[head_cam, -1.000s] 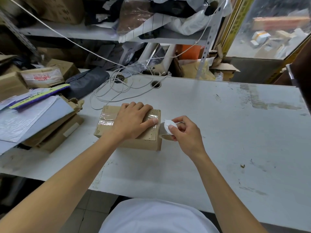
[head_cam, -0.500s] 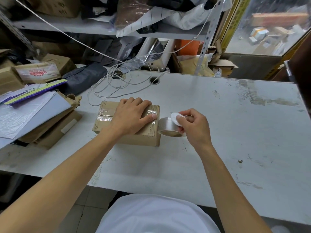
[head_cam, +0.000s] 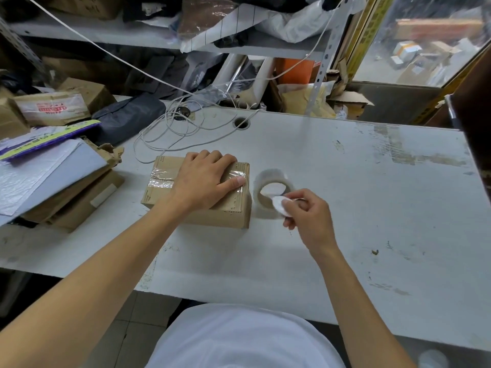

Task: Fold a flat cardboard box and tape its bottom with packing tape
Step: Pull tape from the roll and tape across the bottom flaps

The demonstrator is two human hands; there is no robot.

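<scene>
Left grip (head_cam: pixel 204 179) presses taped box (head_cam: pixel 196 205); no legible writing there.

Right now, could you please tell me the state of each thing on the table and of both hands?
cardboard box: folded, taped along the top seam.
tape roll: lying flat beside the box.
left hand: pressing flat on the box.
right hand: pinching a small white disc.
white cable: loosely coiled.

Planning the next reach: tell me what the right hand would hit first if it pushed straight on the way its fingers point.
Probably the tape roll, directly ahead of the right hand; the cardboard box lies beyond it.
</scene>
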